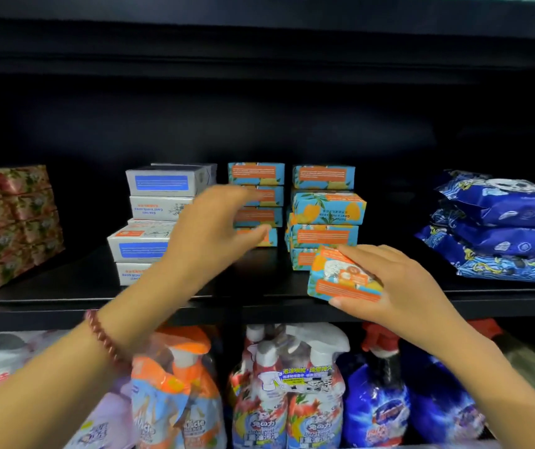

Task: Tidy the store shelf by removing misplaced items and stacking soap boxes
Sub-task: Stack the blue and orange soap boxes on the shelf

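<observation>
Black shelf [259, 273] carried two stacks of blue-orange soap boxes at its middle, with white boxes [159, 189] to their left and blue bags [502, 228] at the right. The right hand [398, 283] gripped a loose box [340, 280] at the near edge, just before the right stack [324, 234], fingers curled over it, while the left hand [214, 228], fingers apart and holding nothing, reached toward the left stack [256, 173]. Stacking seemed in hand; next, the box likely needed lifting and squaring onto a stack, the right one already sitting askew.

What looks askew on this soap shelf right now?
The blue-and-orange cardboard soap box second from top in the right stack juts forward, turned unlike its neighbours. The white-and-blue soap box stack is staggered, edges uneven.
</observation>
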